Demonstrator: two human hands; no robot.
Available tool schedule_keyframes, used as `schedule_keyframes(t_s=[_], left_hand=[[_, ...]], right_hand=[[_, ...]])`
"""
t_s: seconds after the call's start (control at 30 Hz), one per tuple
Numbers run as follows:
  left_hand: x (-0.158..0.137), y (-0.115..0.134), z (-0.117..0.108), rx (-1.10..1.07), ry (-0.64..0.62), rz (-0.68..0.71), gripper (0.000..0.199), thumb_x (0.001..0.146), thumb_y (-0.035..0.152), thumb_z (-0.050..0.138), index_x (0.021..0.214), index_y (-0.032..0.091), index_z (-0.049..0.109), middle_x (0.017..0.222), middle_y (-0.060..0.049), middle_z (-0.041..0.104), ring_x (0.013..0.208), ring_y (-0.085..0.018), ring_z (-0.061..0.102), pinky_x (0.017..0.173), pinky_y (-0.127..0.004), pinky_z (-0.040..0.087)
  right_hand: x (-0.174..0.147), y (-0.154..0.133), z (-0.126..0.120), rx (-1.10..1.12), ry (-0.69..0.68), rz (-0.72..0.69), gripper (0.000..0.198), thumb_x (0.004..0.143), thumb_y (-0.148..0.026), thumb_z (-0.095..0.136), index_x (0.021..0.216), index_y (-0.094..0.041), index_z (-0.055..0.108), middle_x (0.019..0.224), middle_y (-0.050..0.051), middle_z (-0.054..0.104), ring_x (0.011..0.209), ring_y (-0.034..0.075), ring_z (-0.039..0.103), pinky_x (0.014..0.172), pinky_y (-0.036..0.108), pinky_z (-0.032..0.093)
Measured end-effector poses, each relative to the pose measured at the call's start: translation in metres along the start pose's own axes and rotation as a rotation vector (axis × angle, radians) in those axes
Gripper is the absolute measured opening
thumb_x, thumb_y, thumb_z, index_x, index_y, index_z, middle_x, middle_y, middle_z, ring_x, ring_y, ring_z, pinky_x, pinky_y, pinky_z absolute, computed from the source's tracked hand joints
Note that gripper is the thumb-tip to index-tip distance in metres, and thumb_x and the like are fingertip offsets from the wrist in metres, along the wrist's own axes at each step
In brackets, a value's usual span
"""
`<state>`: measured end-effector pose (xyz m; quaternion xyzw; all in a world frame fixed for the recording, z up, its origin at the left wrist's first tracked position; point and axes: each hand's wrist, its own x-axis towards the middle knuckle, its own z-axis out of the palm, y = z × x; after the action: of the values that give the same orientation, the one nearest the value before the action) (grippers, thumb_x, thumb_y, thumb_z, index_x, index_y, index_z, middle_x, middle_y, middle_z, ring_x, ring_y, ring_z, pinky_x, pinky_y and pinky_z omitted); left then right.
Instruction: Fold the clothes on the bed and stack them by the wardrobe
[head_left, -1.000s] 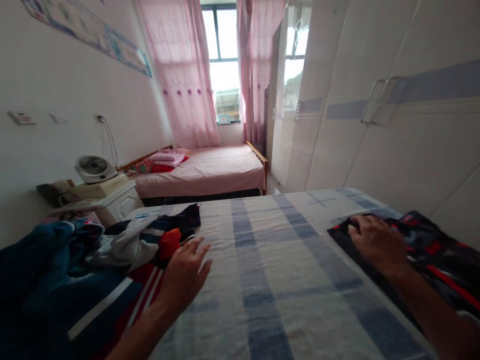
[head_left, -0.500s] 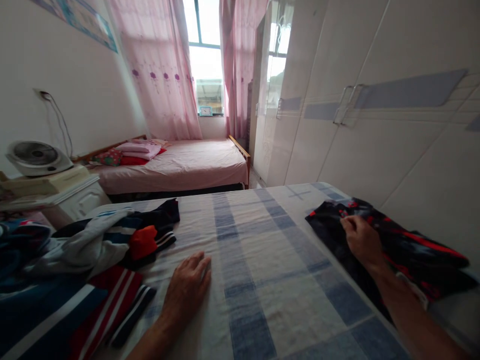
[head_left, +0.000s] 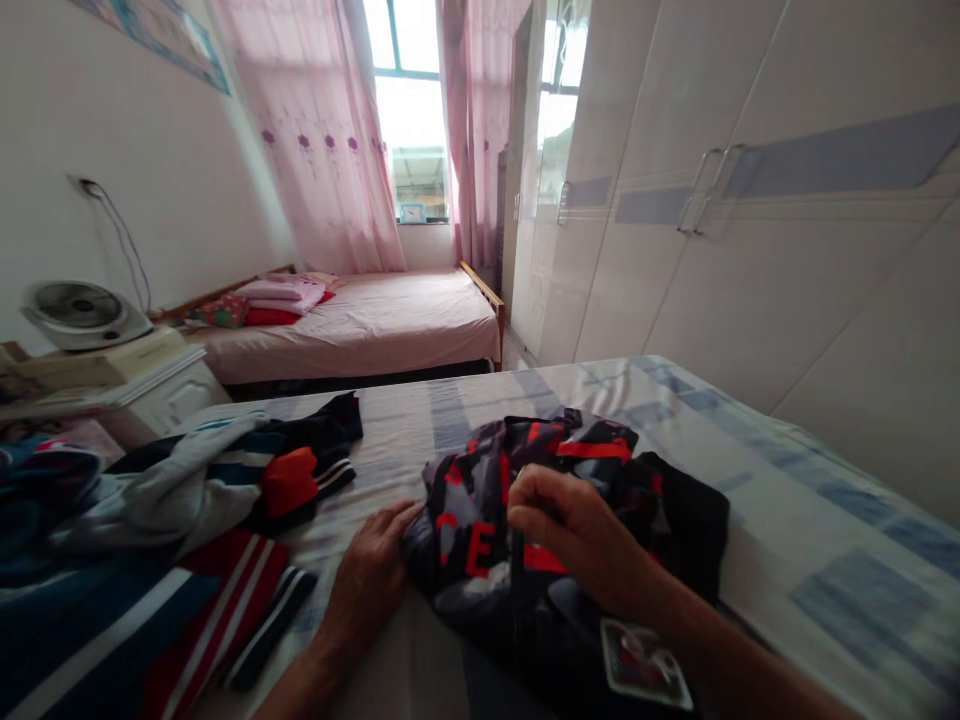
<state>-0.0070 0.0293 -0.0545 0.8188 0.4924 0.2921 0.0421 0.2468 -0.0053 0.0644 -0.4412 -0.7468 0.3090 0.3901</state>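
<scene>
A black, grey and red garment, seemingly a jacket [head_left: 469, 595], lies bunched on the bed in front of me, with red lettering and a square patch on it. My right hand [head_left: 570, 530] is closed in a pinch on the middle of its front. Beside its left edge, my left hand [head_left: 371, 560] rests on the sheet with fingers stretched out, the fingertips touching the cloth. The checked blue and white bedsheet [head_left: 757, 520] spreads beneath. Whether the left fingertips go under the jacket's edge I cannot tell.
A pile of clothes [head_left: 180, 500] covers the bed's left side, with grey, red, navy and orange pieces. Beyond stands a second bed [head_left: 375, 310] with pink bedding. A white wardrobe [head_left: 720, 290] lines the right, and a fan [head_left: 82, 312] sits on the cabinet at left.
My right hand has brought the dark jacket from the bed's right side to the middle, close to my left hand. The left hand has stayed nearly in place.
</scene>
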Motion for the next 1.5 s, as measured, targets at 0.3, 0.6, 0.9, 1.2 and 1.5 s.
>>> schedule_keyframes(t_s=[0.3,0.6,0.9,1.2,1.5], left_hand=[[-0.007,0.030,-0.025,-0.116,0.267,0.113,0.032,0.088,0.016,0.044,0.118,0.026,0.050,0.117,-0.007,0.057,0.111,-0.021,0.054,0.093,-0.038,0.046],[0.018,0.090,-0.007,0.036,-0.275,0.200,0.017,0.088,0.023,0.047,0.099,0.022,0.061,0.100,-0.007,0.063,0.094,-0.022,0.059,0.082,-0.038,0.049],[0.034,0.113,-0.005,-0.016,-0.302,0.042,0.044,0.077,0.041,0.063,0.115,0.023,0.050,0.115,-0.009,0.056,0.101,-0.025,0.057,0.083,-0.037,0.047],[0.032,0.132,0.004,0.085,-0.401,-0.010,0.026,0.083,0.039,0.052,0.103,0.022,0.054,0.101,-0.007,0.061,0.093,-0.023,0.059,0.079,-0.034,0.045],[0.043,0.134,-0.004,-0.217,-0.544,-0.236,0.018,0.079,0.034,0.051,0.068,0.020,0.046,0.063,0.003,0.051,0.061,-0.014,0.051,0.056,-0.024,0.038]], right_hand=[[-0.006,0.154,-0.105,-0.613,0.616,0.449,0.026,0.078,-0.034,0.044,0.087,-0.018,0.064,0.083,0.006,0.068,0.074,0.019,0.062,0.069,0.030,0.046],[-0.022,0.194,-0.096,-0.645,0.572,0.511,0.031,0.079,-0.027,0.038,0.093,-0.018,0.065,0.099,0.008,0.066,0.089,0.021,0.060,0.078,0.031,0.043],[-0.022,0.196,-0.098,-0.628,0.561,0.509,0.027,0.082,-0.022,0.040,0.094,-0.020,0.064,0.099,0.005,0.067,0.089,0.018,0.060,0.077,0.027,0.042],[-0.021,0.194,-0.098,-0.593,0.553,0.516,0.026,0.082,-0.019,0.042,0.095,-0.019,0.064,0.099,0.005,0.067,0.088,0.018,0.060,0.076,0.027,0.041],[-0.020,0.189,-0.097,-0.561,0.538,0.513,0.027,0.083,-0.018,0.041,0.096,-0.018,0.064,0.101,0.007,0.067,0.090,0.018,0.060,0.076,0.027,0.041]])
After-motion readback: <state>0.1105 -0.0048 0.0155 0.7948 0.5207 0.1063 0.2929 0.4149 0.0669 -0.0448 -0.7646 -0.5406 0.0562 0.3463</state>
